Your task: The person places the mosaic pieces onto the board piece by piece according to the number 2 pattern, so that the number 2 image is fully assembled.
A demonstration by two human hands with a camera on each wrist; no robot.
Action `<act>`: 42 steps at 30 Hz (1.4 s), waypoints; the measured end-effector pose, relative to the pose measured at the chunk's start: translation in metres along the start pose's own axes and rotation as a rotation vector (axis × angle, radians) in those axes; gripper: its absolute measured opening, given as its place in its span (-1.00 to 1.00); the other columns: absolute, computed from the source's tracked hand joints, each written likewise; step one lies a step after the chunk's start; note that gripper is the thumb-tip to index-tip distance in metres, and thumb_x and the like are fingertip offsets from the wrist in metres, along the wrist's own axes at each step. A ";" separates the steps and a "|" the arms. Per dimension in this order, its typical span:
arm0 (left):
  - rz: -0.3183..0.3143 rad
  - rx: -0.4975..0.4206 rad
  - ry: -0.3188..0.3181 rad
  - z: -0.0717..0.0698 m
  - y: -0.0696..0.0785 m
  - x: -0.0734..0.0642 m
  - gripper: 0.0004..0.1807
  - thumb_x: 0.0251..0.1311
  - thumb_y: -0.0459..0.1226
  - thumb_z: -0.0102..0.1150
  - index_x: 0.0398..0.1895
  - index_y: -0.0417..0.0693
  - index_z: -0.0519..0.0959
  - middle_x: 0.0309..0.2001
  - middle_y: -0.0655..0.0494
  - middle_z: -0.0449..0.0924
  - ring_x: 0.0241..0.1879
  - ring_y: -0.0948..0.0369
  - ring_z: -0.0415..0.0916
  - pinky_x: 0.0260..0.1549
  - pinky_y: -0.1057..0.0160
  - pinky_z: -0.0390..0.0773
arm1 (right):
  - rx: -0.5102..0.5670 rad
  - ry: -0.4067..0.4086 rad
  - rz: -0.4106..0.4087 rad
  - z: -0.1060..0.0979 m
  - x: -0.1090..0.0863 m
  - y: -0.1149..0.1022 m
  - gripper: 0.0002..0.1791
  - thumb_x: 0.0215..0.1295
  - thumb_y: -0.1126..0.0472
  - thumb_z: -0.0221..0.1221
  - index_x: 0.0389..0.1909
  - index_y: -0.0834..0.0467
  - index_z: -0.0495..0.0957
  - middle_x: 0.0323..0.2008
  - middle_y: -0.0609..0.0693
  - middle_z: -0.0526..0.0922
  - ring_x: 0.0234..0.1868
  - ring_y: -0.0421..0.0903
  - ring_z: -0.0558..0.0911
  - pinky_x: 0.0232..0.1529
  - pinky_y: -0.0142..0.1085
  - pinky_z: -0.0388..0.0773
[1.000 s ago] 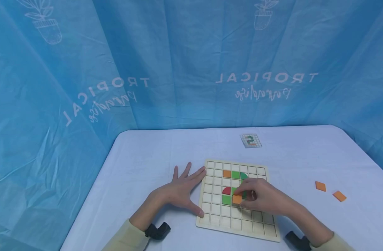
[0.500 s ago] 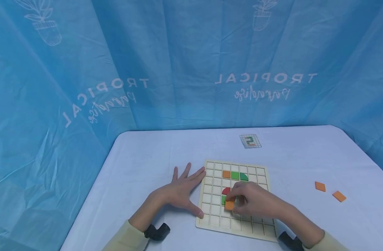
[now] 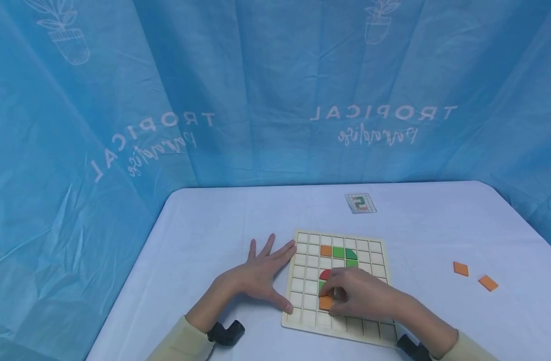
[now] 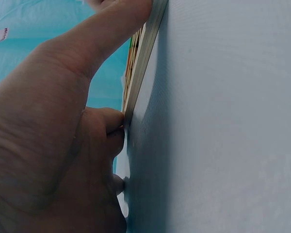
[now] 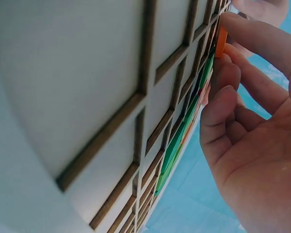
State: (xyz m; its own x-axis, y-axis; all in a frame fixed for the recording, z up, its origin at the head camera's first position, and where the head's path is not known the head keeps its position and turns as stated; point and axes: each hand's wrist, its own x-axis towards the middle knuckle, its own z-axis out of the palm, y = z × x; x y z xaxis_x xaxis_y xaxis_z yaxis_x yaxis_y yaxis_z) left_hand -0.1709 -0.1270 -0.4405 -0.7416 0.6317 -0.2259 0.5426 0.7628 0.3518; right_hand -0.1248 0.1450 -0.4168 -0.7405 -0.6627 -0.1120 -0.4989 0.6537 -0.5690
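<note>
A pale wooden grid board [image 3: 309, 302] lies on the table, with several coloured tiles set in its cells. My right hand [image 3: 366, 295] pinches an orange square tile [image 3: 325, 303] between thumb and fingers, low over the board's left-centre; in the right wrist view that orange tile [image 5: 221, 41] shows edge-on against the grid. Just above it sits a red quarter-round tile [image 3: 324, 274]. The top group holds another orange square, a green square [image 3: 338, 252] and a dark green quarter-round. My right hand hides some tiles. Fingers spread, my left hand [image 3: 257, 277] touches the board's left edge with thumb and fingertips.
Two loose orange tiles [image 3: 460, 268] lie to the right of the board. Behind the board is a small pattern card [image 3: 360, 203] with a printed grid. Blue curtains [image 3: 275, 100] hang past the table's back edge.
My right hand has carried the orange tile left and toward me, down to a cell below the green one. A green tile at upper right is uncovered. My left hand stays put.
</note>
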 end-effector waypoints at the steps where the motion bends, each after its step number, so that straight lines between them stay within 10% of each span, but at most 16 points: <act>1: 0.002 0.000 0.002 0.000 0.000 0.000 0.44 -0.42 0.56 0.18 0.55 0.23 -0.21 0.52 0.40 -0.41 0.44 -0.01 -0.65 0.20 -0.32 -0.60 | -0.010 0.004 -0.002 0.001 0.000 0.000 -0.72 0.02 0.10 0.42 -0.18 -0.12 0.70 -0.37 -0.34 0.50 -0.49 -0.33 0.42 -0.48 -0.40 0.42; 42: -0.005 -0.007 0.004 0.000 0.001 -0.001 0.45 -0.45 0.57 0.19 0.55 0.23 -0.21 0.52 0.41 -0.41 0.45 -0.01 -0.65 0.21 -0.30 -0.61 | 0.106 0.135 0.061 -0.020 -0.042 0.048 -0.74 0.10 0.07 0.40 -0.15 -0.15 0.68 -0.29 -0.26 0.60 -0.39 -0.25 0.51 -0.39 -0.38 0.51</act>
State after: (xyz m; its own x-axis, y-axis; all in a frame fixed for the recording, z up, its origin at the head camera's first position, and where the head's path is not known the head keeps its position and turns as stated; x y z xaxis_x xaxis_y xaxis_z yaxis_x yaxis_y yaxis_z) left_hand -0.1701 -0.1270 -0.4399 -0.7459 0.6274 -0.2236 0.5363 0.7649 0.3568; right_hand -0.1265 0.2115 -0.4227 -0.8251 -0.5633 -0.0424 -0.4063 0.6439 -0.6483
